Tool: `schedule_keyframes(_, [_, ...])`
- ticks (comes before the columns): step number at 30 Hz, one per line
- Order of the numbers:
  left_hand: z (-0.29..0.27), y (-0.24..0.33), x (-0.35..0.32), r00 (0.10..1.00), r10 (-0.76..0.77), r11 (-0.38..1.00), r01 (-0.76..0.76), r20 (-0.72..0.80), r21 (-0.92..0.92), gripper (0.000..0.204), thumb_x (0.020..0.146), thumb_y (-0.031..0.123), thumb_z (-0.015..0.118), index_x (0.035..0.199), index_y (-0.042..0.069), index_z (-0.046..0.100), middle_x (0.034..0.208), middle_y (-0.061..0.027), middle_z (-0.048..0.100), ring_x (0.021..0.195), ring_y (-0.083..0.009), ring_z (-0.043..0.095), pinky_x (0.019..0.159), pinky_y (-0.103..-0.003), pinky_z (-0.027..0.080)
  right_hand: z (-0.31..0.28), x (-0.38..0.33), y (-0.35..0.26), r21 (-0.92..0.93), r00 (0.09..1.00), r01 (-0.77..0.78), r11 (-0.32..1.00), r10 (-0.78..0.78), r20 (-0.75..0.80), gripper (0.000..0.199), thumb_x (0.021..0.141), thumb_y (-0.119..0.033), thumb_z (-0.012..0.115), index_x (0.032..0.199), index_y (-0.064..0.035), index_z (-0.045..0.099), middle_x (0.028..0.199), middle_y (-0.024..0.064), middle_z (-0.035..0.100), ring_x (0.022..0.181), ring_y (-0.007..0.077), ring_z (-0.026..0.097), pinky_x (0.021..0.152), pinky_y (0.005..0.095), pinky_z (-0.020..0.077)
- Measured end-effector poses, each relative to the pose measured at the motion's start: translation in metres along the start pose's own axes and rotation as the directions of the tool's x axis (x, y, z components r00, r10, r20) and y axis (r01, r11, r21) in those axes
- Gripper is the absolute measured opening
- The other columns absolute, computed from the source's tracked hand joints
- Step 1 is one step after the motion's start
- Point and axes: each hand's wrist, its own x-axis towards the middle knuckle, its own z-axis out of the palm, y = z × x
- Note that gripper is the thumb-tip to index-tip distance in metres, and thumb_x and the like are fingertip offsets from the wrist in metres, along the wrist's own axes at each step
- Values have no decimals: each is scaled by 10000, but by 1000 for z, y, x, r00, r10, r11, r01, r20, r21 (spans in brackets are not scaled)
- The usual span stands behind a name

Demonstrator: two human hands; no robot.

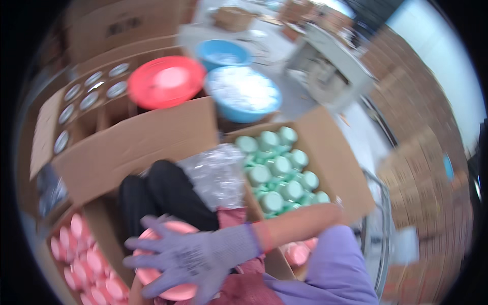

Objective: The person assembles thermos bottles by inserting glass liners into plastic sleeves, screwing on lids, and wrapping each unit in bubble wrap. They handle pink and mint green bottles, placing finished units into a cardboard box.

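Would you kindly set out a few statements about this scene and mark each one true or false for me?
1. The right hand is bare. False: it wears a light purple glove.
2. The right hand is spread across a round pink item. True.
3. The green containers stand in a wooden crate. False: they are in an open cardboard box.
4. The blue basin heaped with white pieces is to the left of the red basin. False: it is to the right of it.
5. Pink containers are grouped at the picture's lower left. True.
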Motion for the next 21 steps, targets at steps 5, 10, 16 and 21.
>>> schedule_keyframes(5, [-19,11,-53,1000,12,911,-3,-18,412,520,1046,254,508,1476,-5,376,1401,-155,493,1233,-242,513,1035,-361,434,-4,-24,9,138,913,-404,904,408,-2,582,667,-532,709,1172,-249,650,1314,148,485,1287,365,406,986,601,288])
schedule_keyframes(10, [-24,46,-91,995,62,790,-96,76,605,536,1037,259,544,1475,1,374,1388,-166,491,1202,-255,525,999,-366,459,9,-53,39,380,873,-430,819,485,-58,474,717,-454,694,1129,-223,658,1265,119,515,1241,298,462,974,496,345])
schedule_keyframes(16, [-46,91,-56,993,-1,759,-77,119,646,465,821,223,637,1237,23,582,1117,-97,635,1048,-179,614,849,-369,512,11,-9,21,209,869,-471,857,492,-56,590,750,-524,684,1238,-202,605,1295,159,499,1262,354,453,979,491,346])
schedule_keyframes(21, [-53,104,-21,875,-295,730,-53,384,681,726,634,162,769,1312,6,558,1046,-80,698,939,-131,649,795,-305,537,-20,-34,8,95,999,-6,995,2,43,879,681,-606,695,1453,-253,465,1554,185,304,1393,481,305,1072,642,231])
